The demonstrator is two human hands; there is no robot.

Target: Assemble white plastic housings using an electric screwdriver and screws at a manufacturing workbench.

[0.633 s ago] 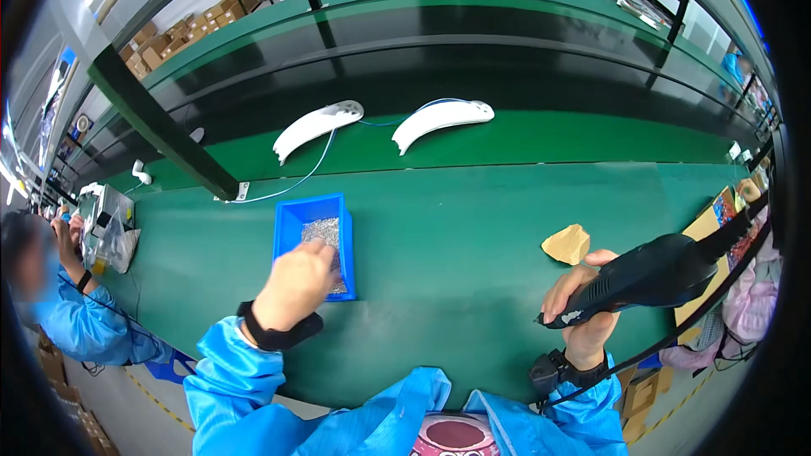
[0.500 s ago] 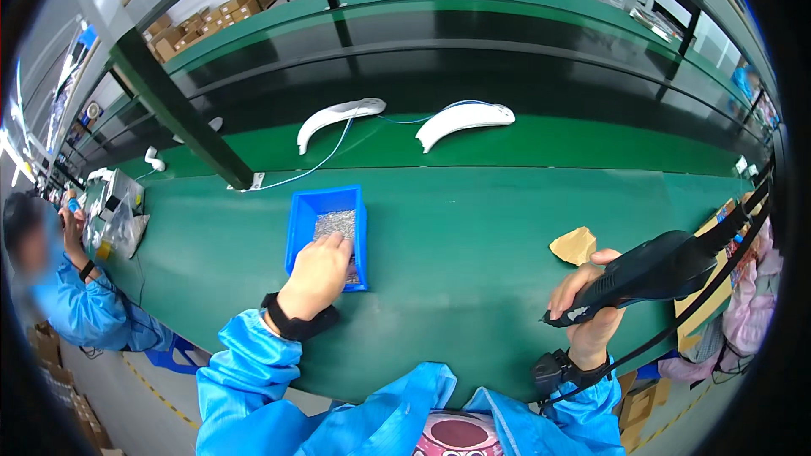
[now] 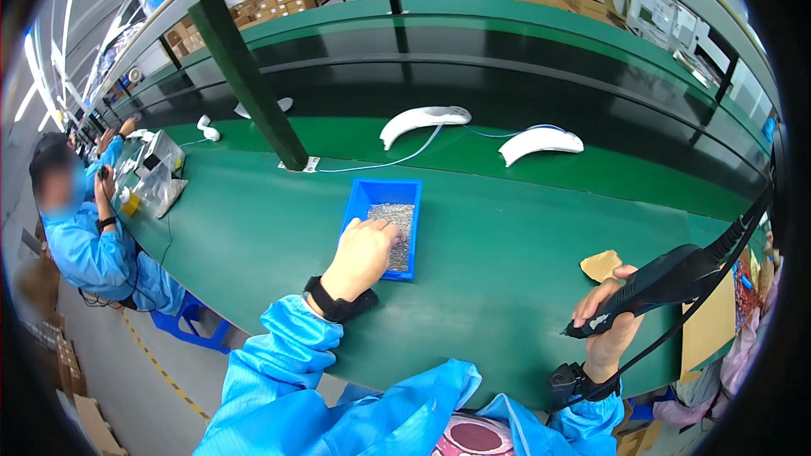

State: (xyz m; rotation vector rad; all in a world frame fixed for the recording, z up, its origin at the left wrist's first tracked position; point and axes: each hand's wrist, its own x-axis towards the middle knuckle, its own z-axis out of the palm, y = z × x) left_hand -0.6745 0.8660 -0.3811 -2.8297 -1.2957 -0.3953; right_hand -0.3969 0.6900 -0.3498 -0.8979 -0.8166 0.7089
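My left hand [image 3: 361, 255] reaches over the near left wall of a blue bin [image 3: 416, 241]. Its fingers are curled down at a heap of small silvery metal pieces [image 3: 395, 214], which look like screws. Whether anything sits between the fingertips is hidden. A black corded electric screwdriver [image 3: 650, 285] is gripped in my right hand [image 3: 610, 321], tilted with its tip toward the left and held above the bench. Just beyond that hand lies a tan, torn-looking scrap [image 3: 601, 265].
Two curved white parts [image 3: 424, 122] [image 3: 541, 143] joined by a thin cable lie along the back. A green post [image 3: 253, 89] rises behind the bin. At the left sits a co-worker in a blue sleeve [image 3: 89, 245]. Cardboard [image 3: 708, 329] and bags lie at the right edge.
The whole view has swung left, so the bin, white parts and bench appear further right. My left hand stays at the bin, and my right hand still holds the screwdriver.
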